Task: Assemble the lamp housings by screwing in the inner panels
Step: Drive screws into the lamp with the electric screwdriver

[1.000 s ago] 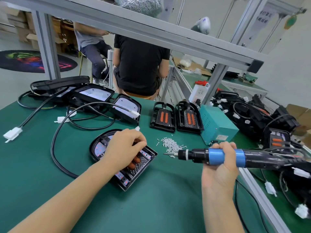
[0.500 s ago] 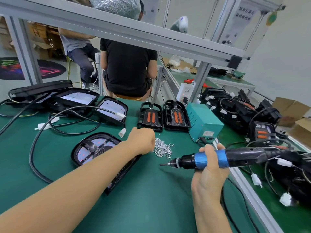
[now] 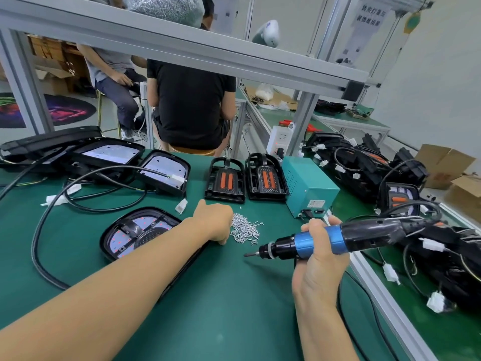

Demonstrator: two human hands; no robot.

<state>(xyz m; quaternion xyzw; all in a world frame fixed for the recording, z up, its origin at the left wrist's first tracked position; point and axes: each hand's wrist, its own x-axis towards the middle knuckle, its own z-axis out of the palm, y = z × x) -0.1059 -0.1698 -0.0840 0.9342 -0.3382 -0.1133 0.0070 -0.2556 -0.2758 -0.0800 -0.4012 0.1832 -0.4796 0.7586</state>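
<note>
On the green counter (image 3: 221, 308) we see an open black lamp housing (image 3: 135, 233) with its black cable (image 3: 39, 246) looping to the left, our left forearm crossing over its right half. Our left hand (image 3: 216, 222) reaches to the edge of the pile of small silver screws (image 3: 246, 229), though we cannot tell whether its fingers are pinching a screw. To the right, our right hand (image 3: 321, 254) has its fingers wrapped around the blue-and-black electric screwdriver (image 3: 328, 239), held level with its bit pointing left, near the screws and in front of the teal power supply box (image 3: 309, 191).
</note>
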